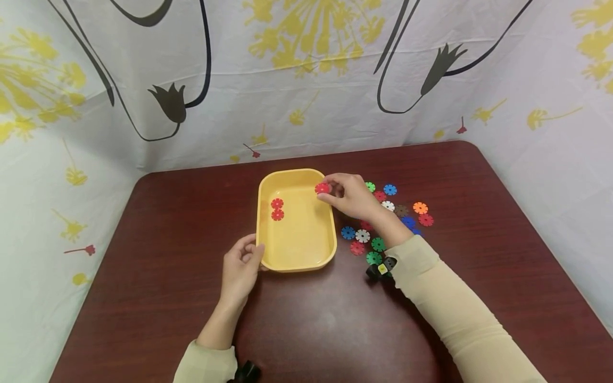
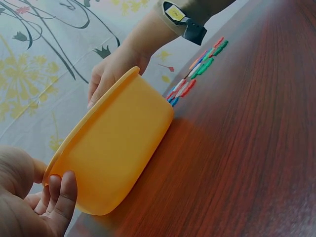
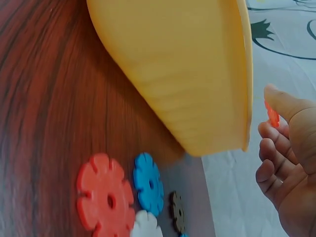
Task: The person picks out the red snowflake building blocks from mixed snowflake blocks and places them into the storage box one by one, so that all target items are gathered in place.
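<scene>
A yellow plastic tray [image 1: 299, 260] stands on the table, with two red notched discs [image 1: 277, 214] lying inside near its left wall. My left hand [image 1: 241, 266] grips the tray's left rim near the front corner, thumb over the edge and fingers outside, as the left wrist view also shows. Over the tray's back right corner, my right hand [image 1: 353, 196] pinches another red notched disc [image 1: 322, 188] between thumb and fingers. In the right wrist view that disc [image 3: 272, 114] is mostly covered by the thumb, above the level of the rim.
Right of the tray, loose notched discs in red, blue, white, green, brown and orange [image 1: 420, 208] lie scattered, partly under the right forearm. The dark reddish wooden table [image 1: 182, 223] meets a patterned white cloth [image 1: 230, 96] at the back and sides.
</scene>
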Action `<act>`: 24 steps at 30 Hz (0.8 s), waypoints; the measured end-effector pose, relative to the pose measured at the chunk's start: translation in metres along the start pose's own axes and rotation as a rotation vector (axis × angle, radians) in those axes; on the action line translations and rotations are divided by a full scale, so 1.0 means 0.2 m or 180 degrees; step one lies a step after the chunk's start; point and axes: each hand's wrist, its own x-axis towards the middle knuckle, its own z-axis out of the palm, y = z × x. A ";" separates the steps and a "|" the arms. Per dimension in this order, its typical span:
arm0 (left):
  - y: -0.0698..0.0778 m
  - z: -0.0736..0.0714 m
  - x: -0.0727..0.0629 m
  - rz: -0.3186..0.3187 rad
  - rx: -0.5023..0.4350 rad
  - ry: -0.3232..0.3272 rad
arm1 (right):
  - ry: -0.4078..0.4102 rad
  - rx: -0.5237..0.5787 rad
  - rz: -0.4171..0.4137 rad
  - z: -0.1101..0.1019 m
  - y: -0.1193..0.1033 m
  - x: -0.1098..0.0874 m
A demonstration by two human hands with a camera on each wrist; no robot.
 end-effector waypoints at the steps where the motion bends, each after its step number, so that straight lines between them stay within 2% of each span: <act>1: 0.00 0.00 0.00 0.0001 -0.0004 -0.0006 | -0.0014 0.0016 -0.0016 0.01 -0.01 0.00; 24: 0.01 -0.01 0.00 0.0005 0.0064 -0.0053 | -0.0248 0.0134 -0.0292 0.15 -0.13 0.08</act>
